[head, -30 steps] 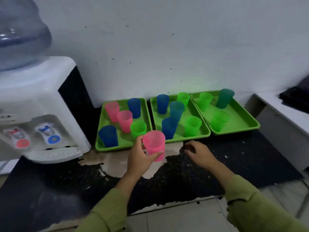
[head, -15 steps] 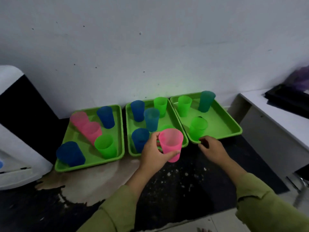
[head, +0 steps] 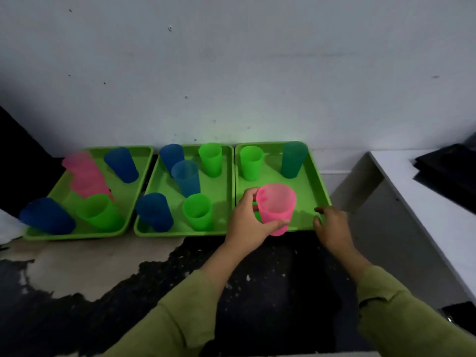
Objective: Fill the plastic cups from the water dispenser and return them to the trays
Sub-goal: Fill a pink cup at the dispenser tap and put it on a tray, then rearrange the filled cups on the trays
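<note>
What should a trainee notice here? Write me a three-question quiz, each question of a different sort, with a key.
1. True or false: the left hand holds the pink cup over the left tray.
2. How many cups stand in the middle tray? A three, B five, C seven.
3. Which hand holds no cup?
Key: 1 false, it is over the right tray. 2 B. 3 the right hand.

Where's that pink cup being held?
Head view, right of centre: the left hand grips the pink cup over the front of the right-hand tray, beside the right hand.
</note>
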Available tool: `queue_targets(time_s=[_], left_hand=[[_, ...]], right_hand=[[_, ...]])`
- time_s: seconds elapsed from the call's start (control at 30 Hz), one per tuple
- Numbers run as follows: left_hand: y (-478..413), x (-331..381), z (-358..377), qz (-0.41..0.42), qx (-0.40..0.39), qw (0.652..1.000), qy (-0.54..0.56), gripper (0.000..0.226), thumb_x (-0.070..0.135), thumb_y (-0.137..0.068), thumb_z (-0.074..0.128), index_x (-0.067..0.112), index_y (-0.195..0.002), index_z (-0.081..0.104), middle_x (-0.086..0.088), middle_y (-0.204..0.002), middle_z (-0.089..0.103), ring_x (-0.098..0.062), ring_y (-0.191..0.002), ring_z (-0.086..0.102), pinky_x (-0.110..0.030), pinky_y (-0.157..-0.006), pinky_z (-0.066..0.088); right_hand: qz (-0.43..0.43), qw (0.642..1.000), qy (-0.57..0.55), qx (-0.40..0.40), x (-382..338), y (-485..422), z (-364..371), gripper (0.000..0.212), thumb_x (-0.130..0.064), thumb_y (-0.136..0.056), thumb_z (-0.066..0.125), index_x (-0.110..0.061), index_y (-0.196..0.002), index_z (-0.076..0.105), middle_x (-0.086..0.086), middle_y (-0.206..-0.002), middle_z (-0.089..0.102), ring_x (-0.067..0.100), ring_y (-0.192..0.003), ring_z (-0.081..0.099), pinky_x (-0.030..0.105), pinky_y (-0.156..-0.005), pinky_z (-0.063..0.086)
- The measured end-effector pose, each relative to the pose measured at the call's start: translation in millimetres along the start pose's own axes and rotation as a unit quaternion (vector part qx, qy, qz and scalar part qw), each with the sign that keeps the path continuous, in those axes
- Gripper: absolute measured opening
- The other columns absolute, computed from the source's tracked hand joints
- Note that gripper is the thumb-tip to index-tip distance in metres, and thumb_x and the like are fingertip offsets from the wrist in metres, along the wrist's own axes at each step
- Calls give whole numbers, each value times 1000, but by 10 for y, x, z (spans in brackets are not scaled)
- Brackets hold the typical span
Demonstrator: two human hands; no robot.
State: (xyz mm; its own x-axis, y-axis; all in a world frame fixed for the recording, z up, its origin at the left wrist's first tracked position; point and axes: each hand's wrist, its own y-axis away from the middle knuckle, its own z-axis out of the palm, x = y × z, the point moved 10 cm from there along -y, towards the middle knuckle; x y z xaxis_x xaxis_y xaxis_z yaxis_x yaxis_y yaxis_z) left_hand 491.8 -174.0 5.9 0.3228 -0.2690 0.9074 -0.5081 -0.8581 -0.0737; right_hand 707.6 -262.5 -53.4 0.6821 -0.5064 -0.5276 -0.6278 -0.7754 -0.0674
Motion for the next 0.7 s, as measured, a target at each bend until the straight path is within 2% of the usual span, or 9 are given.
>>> queue_targets(time_s=[0.07,0.17,0.27,0.47,0.63,0.7], left_hand=[[-104,59,197,-7,0,1000,1,79,40,-54,87,29,-119,44,16,-110,52,-3,-96,53,-14,-75,43],[-266,65,466,-19,-3,1000,-11,80,30,-54,89,22,-121,45,9,-112,54,-11,-101,54,-24,-84,47],[-432,20,715,-35,-7,999,-30,82,26,-55,89,20,-122,43,4,-117,54,-14,-105,53,-25,-87,45],[-661,-155,1090,-70,-7,996,-61,80,24,-56,88,20,-121,40,0,-122,55,-17,-108,52,-22,-86,42],[-727,-353,1268,-109,-16,990,-83,85,25,-60,86,23,-127,35,-1,-128,50,-20,-114,52,-31,-93,44],[-733,-400,1295,-118,-14,990,-81,84,25,-60,86,24,-127,35,-1,-127,50,-20,-114,52,-30,-92,44]], right_hand=[[-13,1000,12,-10,112,-74,-18,35,-3,-82,60,7,-116,56,30,-118,55,43,-112,48,34,-97,30],[-28,999,-7,-42,220,-151,30,50,-1,-82,61,11,-128,45,30,-133,45,43,-122,42,33,-106,27],[-32,996,-36,-73,300,-230,113,56,-1,-84,57,8,-136,37,26,-143,36,37,-131,39,36,-113,29],[-24,998,-50,-43,401,-285,123,50,2,-84,53,5,-133,43,24,-139,43,35,-127,45,32,-108,31],[-34,998,-58,-16,459,-315,104,45,4,-82,54,5,-127,50,23,-133,49,35,-123,49,30,-106,33],[-37,997,-64,-12,477,-330,95,44,6,-81,55,6,-124,52,23,-132,50,35,-121,50,31,-105,34]])
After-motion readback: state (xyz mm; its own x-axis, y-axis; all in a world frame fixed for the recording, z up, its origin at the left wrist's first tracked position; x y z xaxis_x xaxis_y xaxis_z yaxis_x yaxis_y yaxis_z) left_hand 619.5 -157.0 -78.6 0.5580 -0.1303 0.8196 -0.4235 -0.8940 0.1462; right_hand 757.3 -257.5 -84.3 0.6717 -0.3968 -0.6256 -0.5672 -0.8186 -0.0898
